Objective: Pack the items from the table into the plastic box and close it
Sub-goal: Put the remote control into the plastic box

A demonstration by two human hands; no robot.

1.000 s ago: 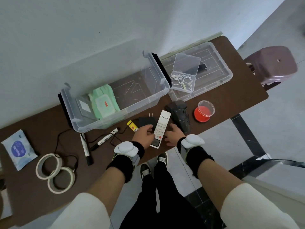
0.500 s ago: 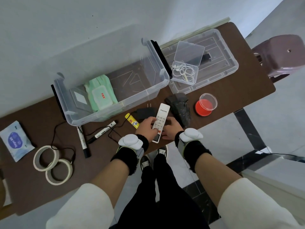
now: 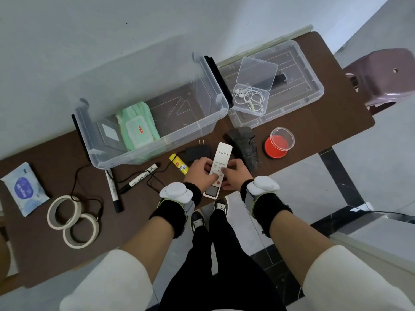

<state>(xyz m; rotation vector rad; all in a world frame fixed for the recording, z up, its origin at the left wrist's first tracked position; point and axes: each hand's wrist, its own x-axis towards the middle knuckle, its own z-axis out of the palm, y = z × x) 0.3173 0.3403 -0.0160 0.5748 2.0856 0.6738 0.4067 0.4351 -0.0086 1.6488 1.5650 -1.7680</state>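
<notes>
White remote [image 3: 222, 153] at the front edge of the table [image 3: 325, 129], long axis toward 12 o'clock, screen end jutting past the edge at 6. Clasped on both sides: left hand [image 3: 200, 173] curled round its 9 o'clock edge with the thumb across the buttons, right hand [image 3: 235, 175] curled round its 3 o'clock edge, fingertips on the keypad. Impossible to tell whether lifted or resting on the wood.

Close by at 10 o'clock, a black charger [image 3: 197, 151]; just left of that, a yellow glue stick [image 3: 179, 167]. At 2 o'clock, just beside the remote, a rough dark block [image 3: 243, 144]; farther toward 3, a clear cup [image 3: 279, 142] with red at its bottom.

From 10 to 11 o'clock, the clear box [image 3: 202, 129], open, with a green pack of wipes [image 3: 138, 126] and a small flat packet [image 3: 107, 133] at its left end. At 1 o'clock the lid [image 3: 310, 90], flat beside the box, bearing a small open case [image 3: 256, 75] with white earphones [image 3: 247, 97] inside.

Out toward 9 o'clock: a marker [image 3: 143, 176], a second marker [image 3: 113, 189], a tangled black cable [image 3: 77, 176], two rolls of tape [image 3: 52, 212] touching each other, and a blue pack of wipes [image 3: 24, 187] near the table's left end. Off the table at 2 o'clock, a purple stool [image 3: 386, 77].
</notes>
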